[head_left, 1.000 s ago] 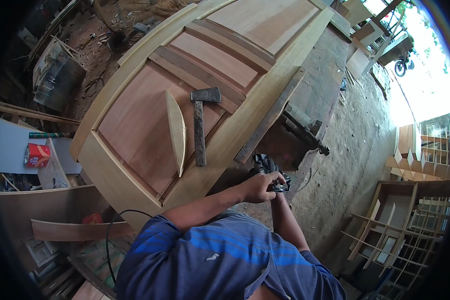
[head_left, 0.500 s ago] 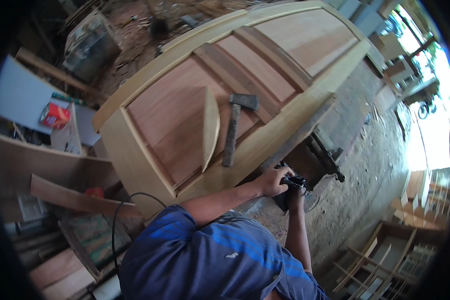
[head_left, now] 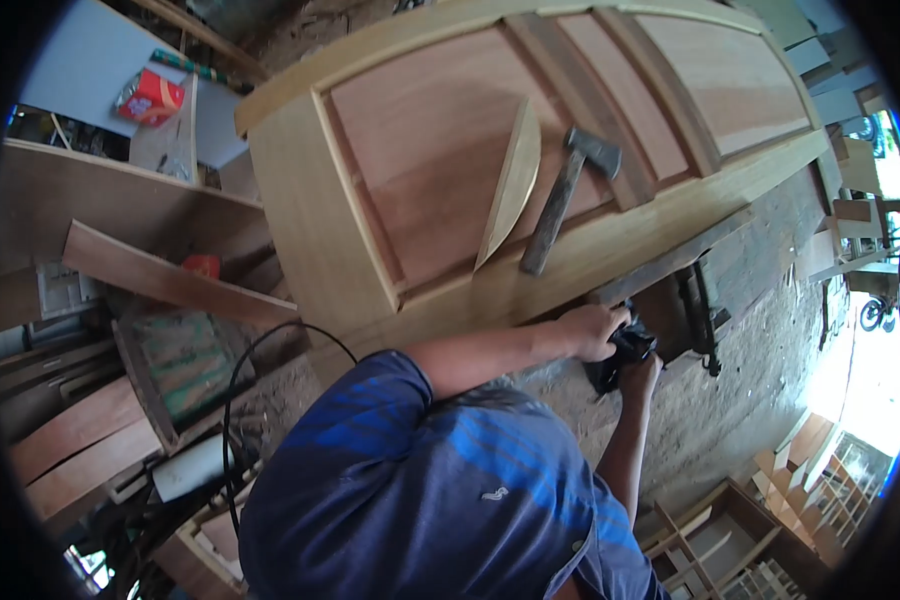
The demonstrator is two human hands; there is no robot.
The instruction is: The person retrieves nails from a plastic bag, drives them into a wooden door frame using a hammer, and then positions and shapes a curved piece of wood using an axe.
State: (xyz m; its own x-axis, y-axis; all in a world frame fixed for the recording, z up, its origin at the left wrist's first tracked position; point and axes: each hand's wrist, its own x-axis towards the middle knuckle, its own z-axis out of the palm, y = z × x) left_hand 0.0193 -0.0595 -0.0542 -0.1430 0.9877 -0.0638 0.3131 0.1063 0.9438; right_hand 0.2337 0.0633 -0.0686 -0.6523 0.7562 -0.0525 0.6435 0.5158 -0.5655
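My left hand [head_left: 595, 332] is closed around the upper side of a black object [head_left: 630, 347], whose kind I cannot make out. Gripping the same object from below is my right hand [head_left: 640, 375], its fingers partly hidden. Both hands are in front of my body, beside the bench edge and a dark metal vise [head_left: 700, 315]. Beyond them lies a panelled wooden door [head_left: 420, 180] with pale frame rails. On it rest a hammer [head_left: 562, 205] with a broad, flared head and a thin curved wooden offcut [head_left: 511, 190]; neither hand touches them.
Loose boards [head_left: 170, 280] and a red packet [head_left: 152, 97] are on the left. A black cable [head_left: 232, 400] loops beside my left shoulder. Wooden frames [head_left: 730, 540] stand at the lower right, and a rough concrete floor [head_left: 750, 370] stretches between.
My view has turned, so the door, hammer and hands appear farther right, with the door and hammer higher. Both hands keep hold of the black object, which looks slightly tilted differently.
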